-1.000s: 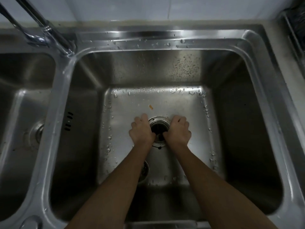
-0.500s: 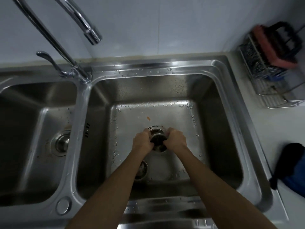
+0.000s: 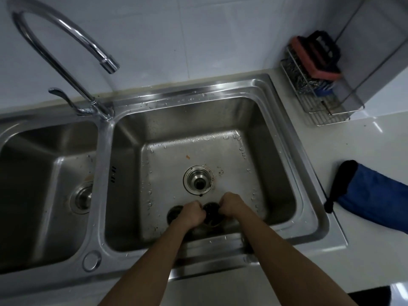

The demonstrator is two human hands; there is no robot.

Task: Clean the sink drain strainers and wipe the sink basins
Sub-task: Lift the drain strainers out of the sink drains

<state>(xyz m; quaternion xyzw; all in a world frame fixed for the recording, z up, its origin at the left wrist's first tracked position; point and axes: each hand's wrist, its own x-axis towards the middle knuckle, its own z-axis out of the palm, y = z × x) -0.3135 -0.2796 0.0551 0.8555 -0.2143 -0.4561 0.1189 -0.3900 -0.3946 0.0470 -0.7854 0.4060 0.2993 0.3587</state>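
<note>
Both of my hands hold a dark, dirty drain strainer basket [image 3: 211,214] above the near part of the right basin [image 3: 276,173]. My left hand [image 3: 191,214] grips its left rim and my right hand [image 3: 231,207] grips its right rim. The right basin's drain [image 3: 198,179] stands uncovered, a dark hole in a steel ring. A round steel drain cover [image 3: 173,214] lies on the basin floor, partly hidden under my left hand. The left basin [image 3: 33,173] has its strainer [image 3: 81,198] seated in its drain.
A curved chrome faucet [image 3: 66,47] rises behind the divider, its spout over the right basin's back left. A wire rack [image 3: 318,93] with a red scrub pad and steel wool stands at the back right. A blue cloth [image 3: 371,195] lies on the right counter.
My hands have lifted the strainer basket out of the right drain and drawn it toward me. The drain hole now shows. The view has pulled back and up.
</note>
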